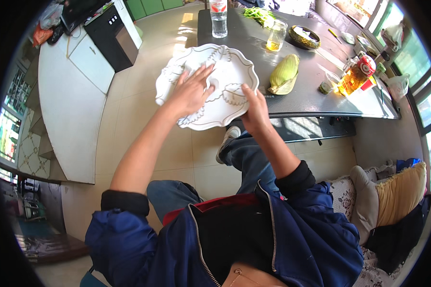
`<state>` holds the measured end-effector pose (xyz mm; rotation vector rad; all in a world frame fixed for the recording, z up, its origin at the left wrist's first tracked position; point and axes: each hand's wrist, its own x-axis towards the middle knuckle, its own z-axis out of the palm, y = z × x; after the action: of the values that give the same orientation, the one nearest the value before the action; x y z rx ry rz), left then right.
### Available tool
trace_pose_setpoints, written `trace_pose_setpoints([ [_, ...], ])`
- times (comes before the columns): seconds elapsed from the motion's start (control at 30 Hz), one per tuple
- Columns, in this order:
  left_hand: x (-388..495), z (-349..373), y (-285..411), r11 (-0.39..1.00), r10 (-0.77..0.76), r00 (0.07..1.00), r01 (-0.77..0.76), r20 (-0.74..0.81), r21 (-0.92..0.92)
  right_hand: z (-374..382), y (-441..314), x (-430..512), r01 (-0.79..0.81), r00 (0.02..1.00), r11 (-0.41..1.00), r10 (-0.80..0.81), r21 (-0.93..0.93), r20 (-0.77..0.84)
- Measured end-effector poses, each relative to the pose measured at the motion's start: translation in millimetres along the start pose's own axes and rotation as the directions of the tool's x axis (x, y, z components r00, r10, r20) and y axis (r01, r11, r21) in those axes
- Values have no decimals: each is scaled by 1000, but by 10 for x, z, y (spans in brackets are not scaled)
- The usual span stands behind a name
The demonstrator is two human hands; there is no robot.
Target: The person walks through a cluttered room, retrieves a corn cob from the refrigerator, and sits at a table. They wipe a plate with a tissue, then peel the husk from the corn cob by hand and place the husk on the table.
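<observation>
A white plate (233, 71) with a scalloped rim and grey leaf-like patterns is held up in front of me, at the table's near left corner. My right hand (255, 109) grips its right rim, thumb on top and fingers beneath. Flat against the plate's upper face lies my left hand (192, 89), pressing what looks like a white tissue (213, 79) onto it; the tissue is partly hidden under the fingers. Right of the plate, an ear of corn in its husk (284, 74) rests on the dark table (244, 43).
On the table stand a clear bottle (219, 23), a glass jar (277, 35) with yellow liquid, a patterned bowl (304, 37), green vegetables (258, 16) and a bottle of amber liquid (357, 75). A white cabinet (72, 86) is at left, a cushioned sofa (344, 195) at right.
</observation>
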<state>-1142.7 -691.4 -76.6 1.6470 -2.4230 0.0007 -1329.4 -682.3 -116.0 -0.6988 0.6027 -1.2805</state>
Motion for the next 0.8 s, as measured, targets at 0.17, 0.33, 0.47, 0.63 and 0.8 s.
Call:
trace_pose_setpoints([
  [0.17, 79, 75, -587, 972, -187, 938, 132, -291, -197, -264, -266, 77, -61, 997, 981, 53, -187, -50],
  [0.33, -108, 130, -859, 255, -717, 695, 189, -54, -949, -343, -384, 258, -105, 994, 945, 96, -310, -46],
  [0.47, -239, 389, -742, -178, -672, 686, 216, 279, -960, -393, -393, 344, -117, 993, 928, 105, -353, -54],
  [0.63, -237, 585, -574, -244, -533, 774, 245, 341, -938, -477, -380, 359, -45, 996, 909, 8, -415, -89],
  [0.8, -179, 511, -365, -147, -620, 748, 186, 237, -972, -635, -572, -79, -14, 986, 859, -75, -512, -151],
])
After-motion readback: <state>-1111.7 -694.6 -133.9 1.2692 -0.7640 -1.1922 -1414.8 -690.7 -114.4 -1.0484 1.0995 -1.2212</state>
